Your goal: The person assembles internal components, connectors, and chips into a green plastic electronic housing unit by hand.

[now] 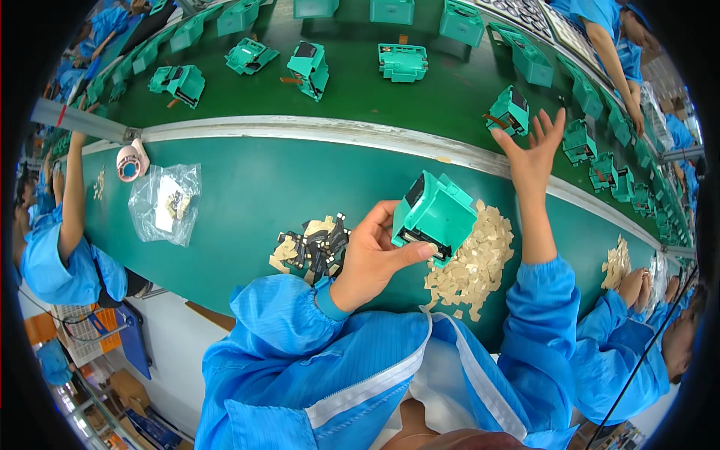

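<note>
Right hand (pixel 535 154) spread across white rail (pixel 322 127); left hand (pixel 375 255) holding housing (pixel 452 214).

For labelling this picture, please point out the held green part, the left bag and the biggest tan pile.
Held green part (pixel 444 215): head view, on its hollow inside.
Left bag (pixel 145 208): head view, on its clear left part.
Biggest tan pile (pixel 484 255): head view, near its middle.

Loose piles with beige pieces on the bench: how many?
4 visible: large pile beside the green housing in the left hand; black and beige pile left of that hand; right pile near a co-worker; small pile at far left. Others may be hidden.
</note>
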### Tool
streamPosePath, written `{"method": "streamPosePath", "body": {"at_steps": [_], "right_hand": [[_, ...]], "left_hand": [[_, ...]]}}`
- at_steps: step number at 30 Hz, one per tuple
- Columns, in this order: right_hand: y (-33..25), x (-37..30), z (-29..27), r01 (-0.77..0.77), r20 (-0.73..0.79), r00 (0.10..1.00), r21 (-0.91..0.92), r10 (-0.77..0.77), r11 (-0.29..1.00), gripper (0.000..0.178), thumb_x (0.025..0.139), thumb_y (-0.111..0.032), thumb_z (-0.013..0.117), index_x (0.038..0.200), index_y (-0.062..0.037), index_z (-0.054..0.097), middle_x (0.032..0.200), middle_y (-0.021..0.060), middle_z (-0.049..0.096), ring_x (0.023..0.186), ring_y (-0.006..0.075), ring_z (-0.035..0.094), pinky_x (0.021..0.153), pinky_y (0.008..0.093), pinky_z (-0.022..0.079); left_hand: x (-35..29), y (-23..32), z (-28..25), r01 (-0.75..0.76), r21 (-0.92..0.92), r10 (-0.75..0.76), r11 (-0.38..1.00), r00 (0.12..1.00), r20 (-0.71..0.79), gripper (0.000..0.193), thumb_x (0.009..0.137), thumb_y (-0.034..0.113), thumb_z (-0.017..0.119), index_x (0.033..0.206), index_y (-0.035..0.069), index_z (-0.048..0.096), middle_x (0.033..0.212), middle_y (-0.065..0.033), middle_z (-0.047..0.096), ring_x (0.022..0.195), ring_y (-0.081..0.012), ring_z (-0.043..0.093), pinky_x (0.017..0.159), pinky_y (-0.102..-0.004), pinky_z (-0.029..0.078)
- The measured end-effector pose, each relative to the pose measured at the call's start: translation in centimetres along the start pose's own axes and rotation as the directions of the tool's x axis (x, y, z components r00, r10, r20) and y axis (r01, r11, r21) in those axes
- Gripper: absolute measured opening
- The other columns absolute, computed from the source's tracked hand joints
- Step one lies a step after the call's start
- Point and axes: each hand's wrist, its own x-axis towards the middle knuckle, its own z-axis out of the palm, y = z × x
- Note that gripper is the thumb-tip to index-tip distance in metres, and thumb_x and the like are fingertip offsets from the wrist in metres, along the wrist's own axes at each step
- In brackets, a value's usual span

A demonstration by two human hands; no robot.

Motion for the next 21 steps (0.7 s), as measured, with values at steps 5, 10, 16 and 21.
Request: {"method": "streamPosePath", "body": {"at_steps": [5, 10, 16, 21], "right_hand": [[3.4, 3.0, 0.1, -0.332, 0.301, 0.935, 0.558, 0.187, 0.761, 0.087, 0.076, -0.011, 0.072, 0.141, 0.0006, 0.017, 0.122, 0.0183, 0.051, 0.107, 0.0267, 0.056, 0.087, 0.0352, 0.049], [3.8, 2.9, -0.7, -0.453, 0.454, 0.888, 0.842, 0.068, 0.293, 0.073, 0.082, -0.020, 0.063, 0.141, 0.0000, 0.024, 0.123, 0.0151, 0.051, 0.110, 0.0238, 0.055, 0.092, 0.0392, 0.048], [4.6, 2.7, -1.1, -0.501, 0.550, 0.835, 0.766, -0.006, 0.403, 0.079, 0.078, -0.030, 0.067, 0.140, -0.0003, 0.027, 0.124, 0.0130, 0.051, 0.111, 0.0225, 0.054, 0.094, 0.0370, 0.047], [4.2, 2.6, -1.6, -0.550, 0.638, 0.768, 0.698, -0.050, 0.458, 0.090, 0.072, -0.040, 0.071, 0.141, -0.0020, 0.026, 0.120, 0.0118, 0.054, 0.107, 0.0226, 0.057, 0.090, 0.0371, 0.050]], "left_hand": [[0.0, 0.3, 0.1, -0.006, -0.042, 0.008, 0.999, 1.000, 0.030, 0.050, 0.074, 0.002, 0.073, 0.117, 0.000, 0.047, 0.106, -0.0062, 0.058, 0.098, -0.0126, 0.056, 0.086, -0.0270, 0.047], [-0.1, -0.1, -0.4, -0.094, 0.057, 0.091, 0.994, 0.994, 0.056, 0.050, 0.077, -0.004, 0.069, 0.120, -0.004, 0.043, 0.108, -0.0115, 0.057, 0.099, -0.0151, 0.058, 0.080, -0.0277, 0.054], [0.2, -0.5, -0.6, -0.055, 0.048, 0.054, 0.997, 0.998, 0.012, 0.050, 0.077, -0.003, 0.070, 0.119, -0.004, 0.043, 0.108, -0.0103, 0.056, 0.100, -0.0152, 0.058, 0.081, -0.0276, 0.053], [0.6, -0.2, -0.1, -0.069, 0.036, 0.069, 0.997, 0.998, -0.009, 0.050, 0.076, 0.000, 0.071, 0.118, -0.004, 0.044, 0.108, -0.0107, 0.056, 0.099, -0.0150, 0.058, 0.080, -0.0271, 0.054]]}}
